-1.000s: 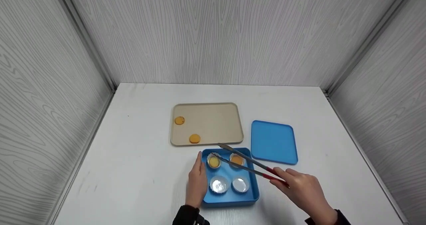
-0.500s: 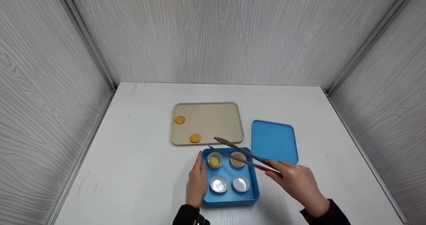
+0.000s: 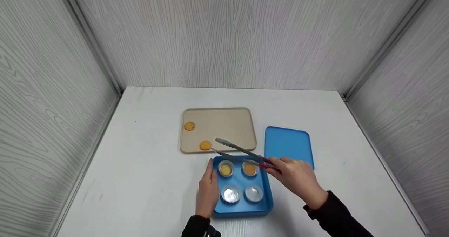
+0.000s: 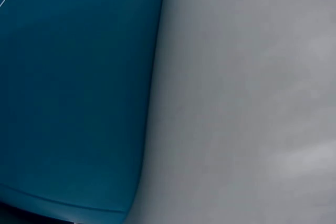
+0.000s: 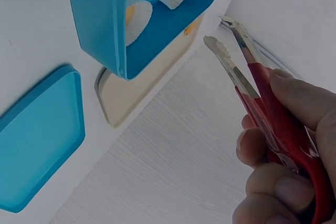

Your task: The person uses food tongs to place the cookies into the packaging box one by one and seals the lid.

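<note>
My left hand [image 3: 208, 191] lies with straight fingers along the left side of a square blue box [image 3: 242, 215]. Four-sided and shallow, the box holds several paper cups; the two far ones contain small round cookies, one paler [image 3: 226, 169], one orange [image 3: 249, 169]. The near cups, such as the left one [image 3: 230, 194], look empty. My right hand [image 3: 296, 179] grips red-handled metal tongs [image 3: 242, 150]. Their spread tips point left, over the near edge of a beige tray [image 3: 224, 124], close to an orange cookie [image 3: 205, 145]. Nothing sits between the tips.
Another cookie [image 3: 189, 126] lies at the tray's left side. Right of the tray is a flat blue lid [image 3: 287, 146], partly behind my right hand. Grey wood-grain panels [image 3: 224, 37] enclose the white table [image 3: 140, 167]. The left wrist view shows mostly the box's side [image 4: 79, 103].
My right hand has moved left and away from me, carrying the tongs from above the box's far cups to beside the near cookie on the tray. The left hand has stayed put.
</note>
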